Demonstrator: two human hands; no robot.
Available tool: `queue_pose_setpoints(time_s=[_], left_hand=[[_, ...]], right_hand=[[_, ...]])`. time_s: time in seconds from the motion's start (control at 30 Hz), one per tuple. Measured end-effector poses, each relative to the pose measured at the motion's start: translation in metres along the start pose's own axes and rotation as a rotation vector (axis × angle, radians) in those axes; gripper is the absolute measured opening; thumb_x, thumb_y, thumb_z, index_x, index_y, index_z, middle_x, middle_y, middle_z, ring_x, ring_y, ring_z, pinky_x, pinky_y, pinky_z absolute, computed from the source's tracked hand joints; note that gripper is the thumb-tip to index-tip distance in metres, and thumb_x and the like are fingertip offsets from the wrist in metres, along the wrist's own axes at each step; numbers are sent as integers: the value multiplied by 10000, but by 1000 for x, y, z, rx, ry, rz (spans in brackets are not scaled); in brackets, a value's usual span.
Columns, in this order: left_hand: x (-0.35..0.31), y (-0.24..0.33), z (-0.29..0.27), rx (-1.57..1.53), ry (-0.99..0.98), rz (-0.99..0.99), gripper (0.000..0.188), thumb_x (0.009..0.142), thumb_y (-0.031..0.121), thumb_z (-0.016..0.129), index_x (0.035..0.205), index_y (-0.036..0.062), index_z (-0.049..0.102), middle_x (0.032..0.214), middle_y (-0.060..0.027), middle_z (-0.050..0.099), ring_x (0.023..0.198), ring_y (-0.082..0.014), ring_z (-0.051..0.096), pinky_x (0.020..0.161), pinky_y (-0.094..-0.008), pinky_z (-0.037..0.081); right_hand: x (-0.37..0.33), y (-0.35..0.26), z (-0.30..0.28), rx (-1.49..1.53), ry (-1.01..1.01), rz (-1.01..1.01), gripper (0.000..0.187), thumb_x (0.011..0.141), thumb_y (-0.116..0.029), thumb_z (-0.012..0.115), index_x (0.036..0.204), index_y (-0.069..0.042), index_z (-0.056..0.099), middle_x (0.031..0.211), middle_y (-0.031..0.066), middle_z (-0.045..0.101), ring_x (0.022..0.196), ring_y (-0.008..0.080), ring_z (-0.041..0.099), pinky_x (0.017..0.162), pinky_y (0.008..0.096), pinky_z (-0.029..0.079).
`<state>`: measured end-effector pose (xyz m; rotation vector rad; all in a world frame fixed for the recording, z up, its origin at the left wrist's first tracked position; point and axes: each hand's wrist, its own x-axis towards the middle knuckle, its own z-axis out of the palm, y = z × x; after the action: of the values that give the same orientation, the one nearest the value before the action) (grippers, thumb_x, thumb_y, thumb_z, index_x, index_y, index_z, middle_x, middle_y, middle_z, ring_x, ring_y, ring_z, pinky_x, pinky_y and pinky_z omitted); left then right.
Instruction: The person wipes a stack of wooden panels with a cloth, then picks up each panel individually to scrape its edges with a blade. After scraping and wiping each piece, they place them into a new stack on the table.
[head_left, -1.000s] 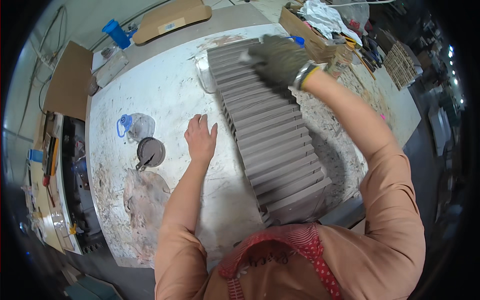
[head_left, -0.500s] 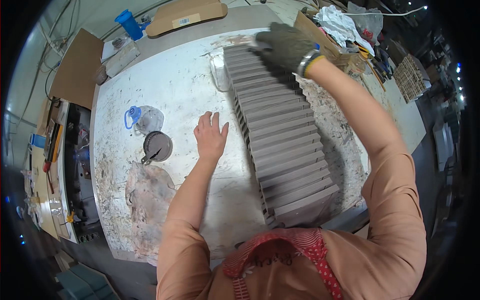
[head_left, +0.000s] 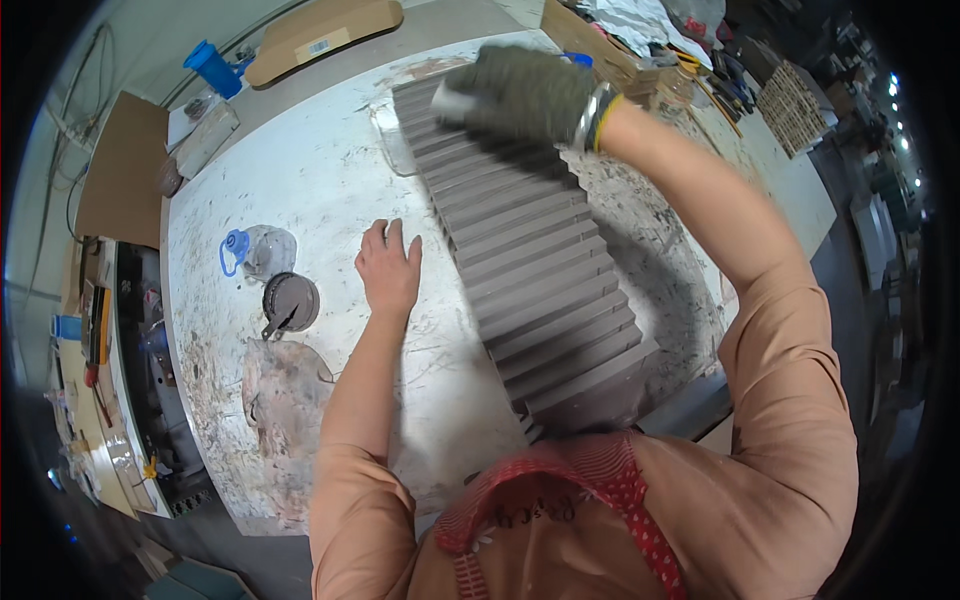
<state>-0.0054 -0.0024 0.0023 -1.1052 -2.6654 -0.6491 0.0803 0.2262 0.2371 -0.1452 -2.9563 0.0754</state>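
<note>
- While the bare left hand [head_left: 388,268] lies flat and open on the white, dust-stained worktop [head_left: 320,180], fingers spread and gripping nothing, it sits just beside the left edge of the long row of grey slabs [head_left: 530,260].
- That row of grey rectangular slabs, overlapping like steps, runs from the far part of the worktop down to its near edge, close to the person's chest.
- At the far end of the row, the right hand [head_left: 520,95], in a dark knitted glove, is curled over a small pale block [head_left: 452,100] and presses down on the top slabs (what the block is made of cannot be told).
- Left of the bare hand stand a clear plastic jug with a blue cap [head_left: 255,250] and a round dark metal lid-like dish [head_left: 290,302], both well apart from the slabs.
- A brownish smear [head_left: 285,385] marks the worktop near the left forearm.
- Flat cardboard sheet [head_left: 320,30] and a blue cup [head_left: 212,68] rest at the far edge.
</note>
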Motion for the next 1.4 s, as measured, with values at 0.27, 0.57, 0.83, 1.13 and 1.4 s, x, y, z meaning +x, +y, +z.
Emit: queue_pose_setpoints(time_s=[0.27,0.57,0.83,1.13,1.4], left_hand=[[0,4,1,-3,24,25,443,878,298,599,1245,63,522,1261,-104,477,1199,-277,437,976,-440,338],[0,2,2,-10,28,14,440,874,295,603,1237,57,525,1258,-103,487,1194,-276,446,970,-446,344],[0,1,5,-27,55,20,440,877,313,599,1229,57,539,1271,-115,490,1204,-282,443,967,-443,343],[0,2,2,-26,50,13,430,885,305,595,1237,67,533,1272,-106,488,1202,-291,446,967,-441,346],[-2,-2,3,-20,41,11,443,879,310,593,1239,60,527,1264,-103,490,1199,-279,444,966,-437,346]], right_hand=[[-89,57,7,-298,271,-79,236,823,-239,634,1021,-111,629,953,135,597,914,297,596,861,411,461],[-101,36,6,-247,89,-6,278,823,-209,638,1089,-131,637,999,159,587,997,313,582,871,428,459],[-101,30,-5,-256,37,74,211,856,-253,632,1020,-121,646,922,126,599,915,243,581,823,397,478],[-106,41,9,-169,100,43,287,852,-325,621,1065,-135,647,946,145,586,938,300,575,835,420,470],[-109,29,11,-127,144,82,293,837,-306,625,1029,-84,640,975,148,597,967,313,578,837,440,475]])
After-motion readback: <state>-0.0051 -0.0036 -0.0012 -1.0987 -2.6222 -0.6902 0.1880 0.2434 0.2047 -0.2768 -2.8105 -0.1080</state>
